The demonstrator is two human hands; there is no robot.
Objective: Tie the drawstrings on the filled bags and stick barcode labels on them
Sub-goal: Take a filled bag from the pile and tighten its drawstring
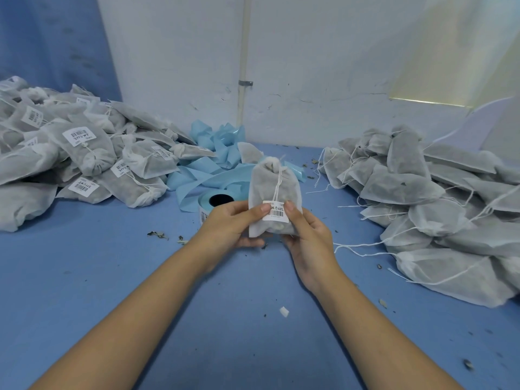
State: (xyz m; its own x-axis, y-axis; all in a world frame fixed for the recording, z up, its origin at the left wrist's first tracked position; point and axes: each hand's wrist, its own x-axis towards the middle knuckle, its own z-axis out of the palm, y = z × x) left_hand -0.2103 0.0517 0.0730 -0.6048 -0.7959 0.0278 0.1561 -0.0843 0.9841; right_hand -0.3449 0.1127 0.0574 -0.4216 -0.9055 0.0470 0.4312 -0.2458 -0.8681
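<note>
Centre of frame: filled bag held upright just above the counter, gripped by both hands. Left hand and right hand curl their fingers behind the lower half, thumbs pressing the barcode label on its front.

Risks, my read:
- The label could go on creased or skewed, since the fabric is soft and lumpy underneath.
- The drawstring hangs down to the label's top edge and could get trapped under the sticker.
- Corners could lift off the fibrous cloth if not rubbed flat.
- The knot looks small and might loosen.

Materials: the bag is thin white non-woven fabric, semi-sheer, with dark dried contents showing grey through it. The neck is gathered with thin white cord. The label is a smooth white paper rectangle with rounded corners.

Label roll sits just behind the left hand, with slick pale-blue backing ribbon heaped beyond. Labelled bags pile at left of frame; unlabelled pile at right, strings loose. Dry herb crumbs are scattered on the blue counter.
</note>
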